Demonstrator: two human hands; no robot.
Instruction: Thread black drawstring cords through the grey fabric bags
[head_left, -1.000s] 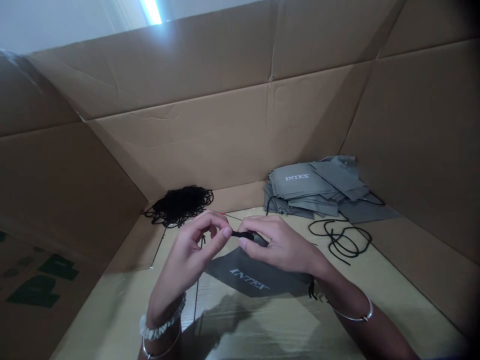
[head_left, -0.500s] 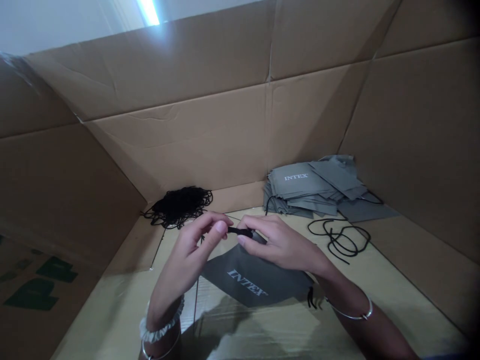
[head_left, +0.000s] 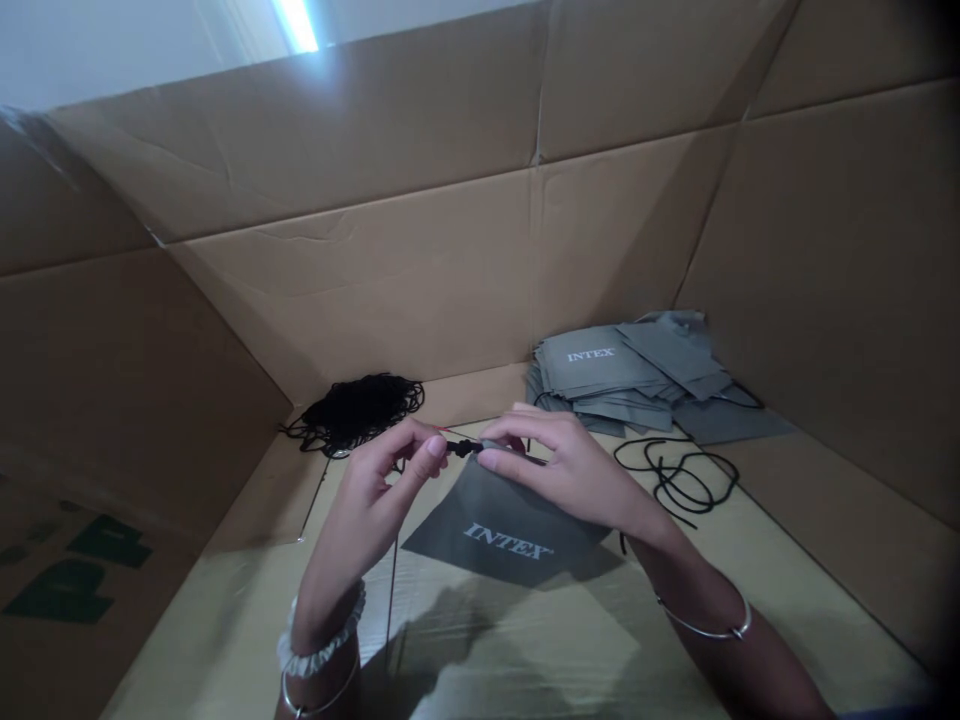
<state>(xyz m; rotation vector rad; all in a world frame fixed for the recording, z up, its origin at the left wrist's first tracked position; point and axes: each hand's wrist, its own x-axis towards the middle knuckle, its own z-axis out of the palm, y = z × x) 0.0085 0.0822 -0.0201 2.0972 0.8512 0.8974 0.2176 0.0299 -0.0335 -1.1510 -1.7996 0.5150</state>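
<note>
A grey fabric pouch (head_left: pixel 495 520) with white INTEX lettering hangs from my right hand (head_left: pixel 551 455), whose thumb and fingers pinch its upper corner. Out of that corner runs a short black cord (head_left: pixel 463 448) with a knot-like thickening in it. My left hand (head_left: pixel 397 470) pinches the other end of this cord between thumb and forefinger. The cord lies level between the two hands, only a little of it showing. Beneath my right wrist a dark cord end pokes out from the pouch's far corner.
At the back left lies a heap of black cords (head_left: pixel 360 410). A stack of grey INTEX pouches (head_left: pixel 607 370) leans at the back right, with a loose looped black cord (head_left: pixel 682 478) in front. Cardboard walls (head_left: pixel 360 280) enclose the work surface (head_left: pixel 525 660).
My right hand has shifted slightly up and brought the pouch's corner along, so the pouch hangs flatter toward me. The cord between my hands now shows a knotted lump.
</note>
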